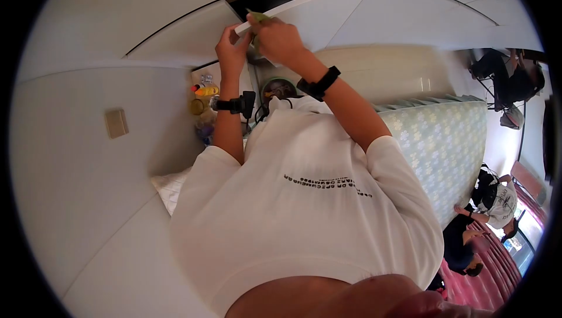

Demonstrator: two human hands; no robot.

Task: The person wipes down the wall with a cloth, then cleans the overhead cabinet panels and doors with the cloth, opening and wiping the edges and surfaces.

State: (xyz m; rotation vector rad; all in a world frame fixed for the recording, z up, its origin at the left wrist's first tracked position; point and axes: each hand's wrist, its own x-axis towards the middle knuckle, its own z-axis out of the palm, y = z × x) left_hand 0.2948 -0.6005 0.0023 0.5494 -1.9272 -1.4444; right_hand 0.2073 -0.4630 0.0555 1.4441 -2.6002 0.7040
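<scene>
A white cabinet door [319, 10] stands ajar, with a dark gap behind its upper edge. My left hand [232, 51] grips the near end of that door, fingers bent around its corner. Just to the right, my right hand [278, 38] is closed on a green cloth [259, 16] and presses it against the door's edge. Part of the cloth hides under the fingers. Black straps with small devices circle both wrists.
Below my hands, a small table [216, 72] carries a yellow bottle [206, 91] and other items. A bed with a green floral cover [439, 142] lies to the right. Several people are farther off at the right, one a person in white [502, 204]. A wall switch [116, 123] is at left.
</scene>
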